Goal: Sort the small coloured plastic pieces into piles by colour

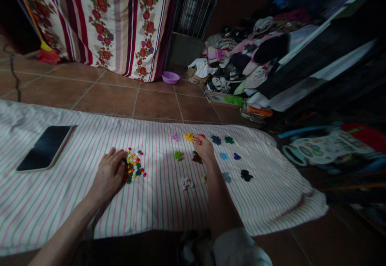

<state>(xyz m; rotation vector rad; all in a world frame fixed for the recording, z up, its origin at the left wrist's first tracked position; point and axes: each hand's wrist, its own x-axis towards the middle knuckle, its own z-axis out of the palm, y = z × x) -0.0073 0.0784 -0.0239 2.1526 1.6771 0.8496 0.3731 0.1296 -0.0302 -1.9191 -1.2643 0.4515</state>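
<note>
A person's right arm, in a pale sleeve point(239, 248), and bare left arm reach over a striped cloth point(163, 205) set with small heaps of tiny coloured pieces. On the near side lie white pieces point(187, 183), beige pieces point(205, 178) partly hidden by the right forearm, grey-blue pieces point(226, 177) and black pieces point(246, 175).

The left hand point(110, 173) rests palm down, fingers loosely extended, against the edge of a mixed pile point(134, 166) of red, yellow, green and white pieces; a smartphone point(45, 148) lies dark-screened well to its left. Lime-green pieces point(178, 155), brown pieces point(196, 158), light-blue pieces point(223, 156) and violet-blue pieces point(237, 156) form the middle row.

Farther across, the right hand point(205, 149) has its fingertips drawn together at the yellow pieces point(189, 137); whether a piece is between them cannot be told. Lilac pieces point(175, 137), partly covered red pieces point(202, 136), slate pieces point(216, 140) and dark-green pieces point(229, 140) share that far row.

Beyond, on a tiled floor point(157, 101), a purple basin point(170, 78) stands near a heap of clothes point(241, 57), beside a floral striped curtain point(120, 25); a red dustpan point(48, 56) lies at left.
</note>
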